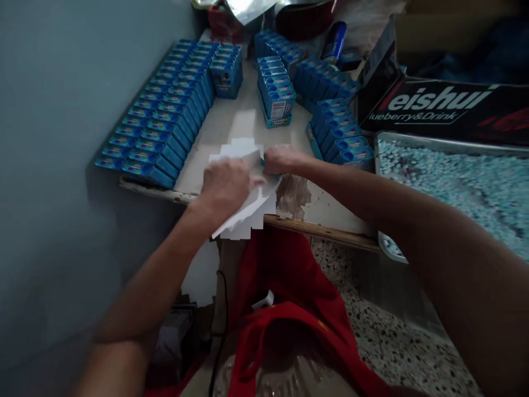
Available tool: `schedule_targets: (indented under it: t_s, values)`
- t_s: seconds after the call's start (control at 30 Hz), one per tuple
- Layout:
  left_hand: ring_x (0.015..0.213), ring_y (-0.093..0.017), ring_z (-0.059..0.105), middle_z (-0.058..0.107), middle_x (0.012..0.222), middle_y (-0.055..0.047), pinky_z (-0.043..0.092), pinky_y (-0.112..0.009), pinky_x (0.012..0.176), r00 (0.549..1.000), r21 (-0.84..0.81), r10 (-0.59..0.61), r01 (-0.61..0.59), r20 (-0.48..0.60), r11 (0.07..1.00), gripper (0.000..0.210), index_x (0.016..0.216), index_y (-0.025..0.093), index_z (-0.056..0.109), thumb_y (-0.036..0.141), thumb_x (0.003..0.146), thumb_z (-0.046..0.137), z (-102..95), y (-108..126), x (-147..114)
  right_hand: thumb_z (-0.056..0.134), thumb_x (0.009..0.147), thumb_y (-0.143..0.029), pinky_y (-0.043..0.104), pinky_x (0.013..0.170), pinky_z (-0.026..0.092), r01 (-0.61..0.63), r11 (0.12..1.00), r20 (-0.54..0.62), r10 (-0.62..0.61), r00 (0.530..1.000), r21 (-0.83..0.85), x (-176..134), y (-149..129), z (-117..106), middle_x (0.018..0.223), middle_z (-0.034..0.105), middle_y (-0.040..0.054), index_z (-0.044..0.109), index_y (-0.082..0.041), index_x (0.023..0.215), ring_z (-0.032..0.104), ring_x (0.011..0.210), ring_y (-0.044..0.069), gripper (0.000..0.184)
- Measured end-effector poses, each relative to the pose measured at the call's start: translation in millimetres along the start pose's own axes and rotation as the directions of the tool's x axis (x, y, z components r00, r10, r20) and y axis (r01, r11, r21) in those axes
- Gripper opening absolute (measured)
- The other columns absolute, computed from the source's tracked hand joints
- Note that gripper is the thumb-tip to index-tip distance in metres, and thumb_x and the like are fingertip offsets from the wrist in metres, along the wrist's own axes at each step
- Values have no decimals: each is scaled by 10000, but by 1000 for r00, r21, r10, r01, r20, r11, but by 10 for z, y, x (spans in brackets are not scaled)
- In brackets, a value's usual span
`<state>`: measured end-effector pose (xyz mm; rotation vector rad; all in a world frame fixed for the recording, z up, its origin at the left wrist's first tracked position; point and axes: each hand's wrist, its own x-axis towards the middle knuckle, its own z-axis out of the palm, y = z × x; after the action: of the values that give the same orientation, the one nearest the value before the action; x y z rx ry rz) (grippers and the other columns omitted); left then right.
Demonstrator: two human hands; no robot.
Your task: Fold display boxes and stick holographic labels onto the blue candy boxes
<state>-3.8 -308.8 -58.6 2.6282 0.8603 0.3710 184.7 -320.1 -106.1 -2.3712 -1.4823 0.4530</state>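
At the table's front edge lies a stack of flat white cardboard cut-outs (257, 219) with stepped edges. My left hand (227, 184) is on the upper white cardboard piece (248, 205), which is bent up and tilted, its thumb pointing right across the card. My right hand (283, 160) is closed at the far right edge of that piece, where a sliver of blue shows by the fingers. The fingertips of both hands are partly hidden and slightly blurred. Beyond them stands a blue tray holding a row of small blue boxes (276, 91).
Long rows of blue boxes (161, 118) line the left side by the wall. More blue boxes (343, 135) stand at right, near a black printed carton (446, 107) and a metal tray (384, 242) of small pale-blue pieces. A blue can (335, 41) is behind.
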Motion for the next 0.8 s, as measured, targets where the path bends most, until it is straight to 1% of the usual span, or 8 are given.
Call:
schedule_targets:
  t_s: [0.17, 0.3, 0.4, 0.47, 0.53, 0.63, 0.7, 0.8]
  values:
    - [1026, -328, 623, 698, 1037, -152, 462, -433, 889, 995, 236, -27, 5, 93, 972, 197, 1067, 231, 706, 321, 1046, 532, 357, 262, -918, 677, 778, -53, 302, 774, 533, -58, 981, 349, 122, 929, -187, -291, 26, -149, 436, 561, 19, 603, -100, 525, 710, 684, 194, 268]
    - [989, -322, 638, 699, 996, -148, 449, -393, 805, 998, 125, -56, 54, 14, 991, 301, 990, 225, 702, 413, 1064, 479, 464, 75, -772, 629, 924, -165, 270, 710, 492, -60, 978, 466, 150, 872, -202, -360, 59, -246, 508, 605, 33, 647, -78, 590, 681, 634, 145, 346]
    - [867, -299, 642, 687, 828, -108, 428, -356, 766, 993, -47, -92, 95, 71, 994, 323, 854, 222, 706, 459, 1026, 569, 392, -226, -354, 537, 1033, -347, 270, 757, 447, -36, 993, 263, 65, 963, -112, -451, 162, -347, 657, 659, 59, 674, -62, 701, 696, 758, 125, 459]
    - [778, -267, 627, 674, 729, -77, 408, -331, 736, 969, -192, -86, 132, 233, 972, 320, 743, 222, 705, 416, 988, 636, 349, -426, -53, 504, 1064, -443, 302, 827, 453, -2, 998, 24, 4, 1000, -69, -582, 225, -369, 845, 709, 102, 708, -72, 889, 696, 894, 166, 458]
    - [690, -230, 591, 656, 653, -50, 383, -315, 697, 904, -319, -66, 217, 423, 923, 321, 638, 220, 692, 377, 916, 721, 334, -570, 185, 531, 1068, -451, 356, 910, 470, 140, 987, -104, -147, 984, -75, -758, 250, -303, 1064, 712, 135, 700, -123, 1083, 660, 1042, 234, 369]
    - [650, -212, 567, 619, 612, -30, 379, -314, 680, 838, -354, -98, 329, 537, 876, 306, 596, 216, 684, 369, 836, 798, 349, -624, 291, 555, 1058, -370, 437, 1006, 462, 457, 874, -61, -472, 879, -167, -1015, 229, -52, 1219, 668, 131, 688, -208, 1184, 567, 1169, 297, 245]
    - [761, -247, 618, 664, 731, -50, 422, -328, 742, 897, -294, -145, 285, 418, 912, 225, 721, 212, 716, 378, 849, 794, 362, -550, 160, 526, 1065, -351, 463, 1027, 442, 530, 818, 21, -540, 842, -223, -1121, 213, 133, 1226, 656, 134, 685, -222, 1203, 529, 1177, 315, 246]
    - [1101, -350, 619, 704, 1088, -145, 451, -411, 948, 982, -85, -158, 166, 102, 982, 254, 1008, 201, 707, 428, 905, 757, 393, -353, -243, 465, 1086, -360, 454, 1030, 419, 506, 829, 21, -516, 856, -239, -1169, 224, 311, 1222, 647, 135, 668, -224, 1237, 509, 1171, 317, 287]
